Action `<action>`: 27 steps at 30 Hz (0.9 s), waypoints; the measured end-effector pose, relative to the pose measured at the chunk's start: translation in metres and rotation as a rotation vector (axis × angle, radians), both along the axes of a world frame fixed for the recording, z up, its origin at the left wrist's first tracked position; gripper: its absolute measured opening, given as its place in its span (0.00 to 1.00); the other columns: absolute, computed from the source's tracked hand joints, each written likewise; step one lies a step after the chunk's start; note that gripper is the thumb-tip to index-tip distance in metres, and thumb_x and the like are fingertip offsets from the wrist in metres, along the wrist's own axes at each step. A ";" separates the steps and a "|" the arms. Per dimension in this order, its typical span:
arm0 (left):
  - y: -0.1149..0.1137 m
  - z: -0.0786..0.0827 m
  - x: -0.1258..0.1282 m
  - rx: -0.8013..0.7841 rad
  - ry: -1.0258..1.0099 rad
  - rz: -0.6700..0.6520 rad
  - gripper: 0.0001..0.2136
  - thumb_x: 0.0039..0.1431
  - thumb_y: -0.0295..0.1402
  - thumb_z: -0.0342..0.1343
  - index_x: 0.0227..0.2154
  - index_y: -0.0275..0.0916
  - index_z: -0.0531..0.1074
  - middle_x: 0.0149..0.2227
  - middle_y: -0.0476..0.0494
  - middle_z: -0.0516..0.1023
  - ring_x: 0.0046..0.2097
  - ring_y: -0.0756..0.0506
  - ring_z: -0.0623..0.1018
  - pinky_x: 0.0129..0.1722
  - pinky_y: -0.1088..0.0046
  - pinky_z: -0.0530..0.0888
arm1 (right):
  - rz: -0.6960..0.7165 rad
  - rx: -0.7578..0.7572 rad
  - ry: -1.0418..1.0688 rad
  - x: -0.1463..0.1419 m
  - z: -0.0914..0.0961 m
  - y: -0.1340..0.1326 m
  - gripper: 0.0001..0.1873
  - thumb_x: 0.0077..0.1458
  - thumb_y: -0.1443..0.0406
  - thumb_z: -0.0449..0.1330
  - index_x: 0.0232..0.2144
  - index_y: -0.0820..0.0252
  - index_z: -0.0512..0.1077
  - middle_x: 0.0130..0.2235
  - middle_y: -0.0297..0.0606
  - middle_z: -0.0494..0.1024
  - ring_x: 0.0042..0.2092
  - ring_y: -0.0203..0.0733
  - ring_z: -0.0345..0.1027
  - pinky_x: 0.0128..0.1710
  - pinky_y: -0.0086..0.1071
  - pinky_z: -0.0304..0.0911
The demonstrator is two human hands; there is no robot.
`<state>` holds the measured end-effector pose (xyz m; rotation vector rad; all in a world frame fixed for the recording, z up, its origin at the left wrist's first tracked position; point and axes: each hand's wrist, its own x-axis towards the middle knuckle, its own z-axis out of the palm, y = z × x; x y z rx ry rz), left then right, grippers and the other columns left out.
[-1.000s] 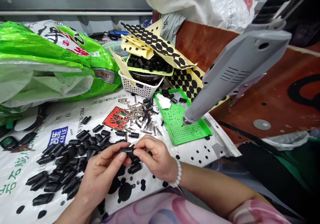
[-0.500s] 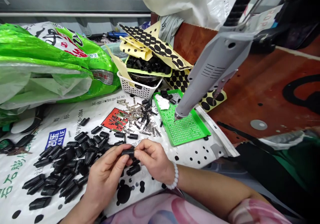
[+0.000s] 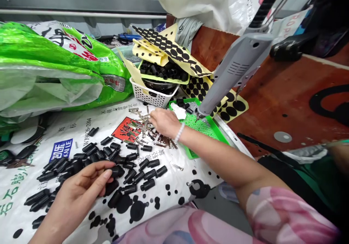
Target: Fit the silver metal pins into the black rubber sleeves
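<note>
- While your left hand (image 3: pixel 75 193) sits at lower left, its thumb and fingers are closed on one black piece (image 3: pixel 117 171), partly covered by your grip, left of the frame's centre.
- Your right hand (image 3: pixel 165 122) reaches to the centre, over the pile of metal strips (image 3: pixel 163 141). Its fingers are bent close together, tips down among the strips; cannot tell whether they have hold of one.
- On your right wrist: a white bracelet (image 3: pixel 180 132).
- Loose black cylinders (image 3: pixel 57 164) lie heaped at left, with a sparser group between your left hand and the lower centre.
- Right of centre, your right forearm crosses in front of a green tray (image 3: pixel 222 137), perforated, with a white wad (image 3: pixel 178 110) at its far left corner.
- Slanting down from upper right, a grey tool (image 3: pixel 231 69) points its tip at the tray area.
- Upper centre: a white basket (image 3: pixel 155 96), dotted yellow sheets (image 3: pixel 185 53) above it.
- Upper left: a bright green bag (image 3: pixel 109 64).
</note>
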<state>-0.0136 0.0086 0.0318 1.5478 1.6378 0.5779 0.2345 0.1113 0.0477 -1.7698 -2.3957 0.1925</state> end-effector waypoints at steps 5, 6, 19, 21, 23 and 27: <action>0.006 -0.004 -0.018 0.110 0.339 -0.103 0.22 0.48 0.53 0.51 0.38 0.43 0.72 0.22 0.50 0.77 0.23 0.47 0.76 0.22 0.77 0.70 | -0.021 -0.031 -0.157 -0.004 -0.007 0.039 0.13 0.55 0.75 0.49 0.37 0.71 0.73 0.40 0.54 0.74 0.43 0.50 0.70 0.39 0.37 0.62; 0.009 -0.003 -0.021 0.134 0.384 -0.110 0.22 0.48 0.53 0.51 0.39 0.43 0.72 0.23 0.50 0.77 0.22 0.47 0.76 0.21 0.77 0.70 | -0.023 -0.040 -0.176 -0.004 -0.009 0.042 0.14 0.54 0.76 0.49 0.37 0.71 0.73 0.40 0.55 0.74 0.43 0.50 0.70 0.39 0.37 0.62; 0.106 0.010 0.071 0.363 0.397 -0.460 0.19 0.56 0.45 0.47 0.45 0.40 0.69 0.36 0.44 0.78 0.30 0.45 0.75 0.30 0.72 0.69 | 0.036 0.020 0.037 0.010 -0.011 0.031 0.11 0.60 0.66 0.49 0.40 0.64 0.70 0.43 0.44 0.72 0.42 0.41 0.67 0.38 0.31 0.59; 0.115 0.006 0.084 0.405 0.454 -0.535 0.18 0.56 0.42 0.48 0.45 0.39 0.69 0.38 0.42 0.76 0.34 0.44 0.75 0.33 0.70 0.70 | 0.049 0.027 0.111 0.009 -0.010 0.022 0.11 0.61 0.63 0.50 0.41 0.61 0.69 0.42 0.39 0.72 0.43 0.37 0.66 0.40 0.28 0.57; 0.119 0.002 0.093 0.419 0.509 -0.646 0.14 0.55 0.38 0.50 0.41 0.40 0.71 0.38 0.42 0.75 0.36 0.44 0.75 0.36 0.70 0.70 | 0.041 0.019 0.156 0.010 -0.011 0.013 0.11 0.61 0.64 0.49 0.41 0.61 0.69 0.41 0.38 0.72 0.42 0.35 0.65 0.39 0.27 0.57; 0.117 -0.003 0.102 0.421 0.557 -0.773 0.08 0.53 0.31 0.50 0.32 0.40 0.74 0.34 0.44 0.72 0.35 0.45 0.74 0.37 0.71 0.69 | 0.042 -0.009 0.163 0.016 -0.019 -0.007 0.09 0.59 0.66 0.51 0.38 0.62 0.71 0.37 0.40 0.73 0.37 0.37 0.65 0.34 0.30 0.55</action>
